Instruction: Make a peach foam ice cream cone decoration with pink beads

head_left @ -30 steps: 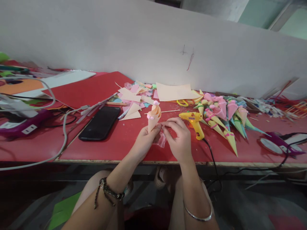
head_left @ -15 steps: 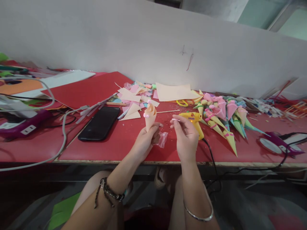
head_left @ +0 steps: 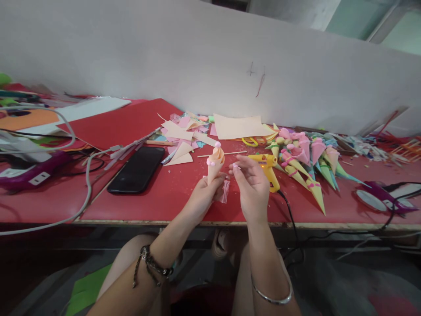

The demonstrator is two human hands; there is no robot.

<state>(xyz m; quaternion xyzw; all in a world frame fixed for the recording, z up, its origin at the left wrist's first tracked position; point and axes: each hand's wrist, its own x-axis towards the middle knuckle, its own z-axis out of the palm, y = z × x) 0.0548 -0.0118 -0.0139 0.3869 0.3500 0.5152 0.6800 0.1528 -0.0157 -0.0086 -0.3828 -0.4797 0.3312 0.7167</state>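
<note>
Upright in my left hand (head_left: 205,193) is a peach cone (head_left: 214,169) with a swirled top and small pink balls on its tip and side. A clear plastic bag (head_left: 225,192) lies by the fingers of that hand. My right hand (head_left: 253,186) pinches a small pink piece (head_left: 235,166) between thumb and finger, just right of the cone and apart from it. Behind the right hand lies a yellow glue gun (head_left: 270,169) with its light on.
A black phone (head_left: 136,170) lies on the red table (head_left: 171,202) at left. Paper scraps (head_left: 179,131) and a beige sheet (head_left: 237,126) lie behind. Several colored cones (head_left: 305,153) are piled at right. Purple power strips (head_left: 36,171) and cables flank both sides.
My left hand has moved right with the cone, closer to my right hand. The piece in my right hand now looks pink and rounder; that hand has shifted slightly.
</note>
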